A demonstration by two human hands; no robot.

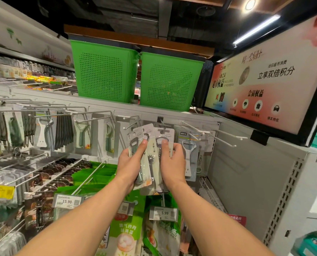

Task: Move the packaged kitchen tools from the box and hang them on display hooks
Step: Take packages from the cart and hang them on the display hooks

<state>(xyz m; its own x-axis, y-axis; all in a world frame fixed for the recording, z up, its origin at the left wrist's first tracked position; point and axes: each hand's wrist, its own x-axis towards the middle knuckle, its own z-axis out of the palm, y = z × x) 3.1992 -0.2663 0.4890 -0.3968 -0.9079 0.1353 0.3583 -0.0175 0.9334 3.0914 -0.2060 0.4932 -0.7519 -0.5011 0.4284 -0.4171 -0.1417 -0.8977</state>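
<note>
Both my hands are raised to the pegboard, holding a fanned bunch of carded kitchen tools. My left hand [131, 163] grips a packaged bottle opener [135, 145] with a green handle. My right hand [171, 161] grips a packaged corkscrew opener [161, 139] on a pale card. Between them sits another packaged tool [151, 156] with a toothed head. The cards' tops reach up near a display hook [163, 125] with a black clip. The box is out of view.
Packaged peelers [188, 150] hang just right of my hands, with bare white hooks [226, 141] beyond. More peelers and dark tools [63, 132] hang at left. Two green baskets [106, 71] stand on the shelf above. Green bags and price tags [163, 213] hang below. A lit sign [268, 84] juts out at right.
</note>
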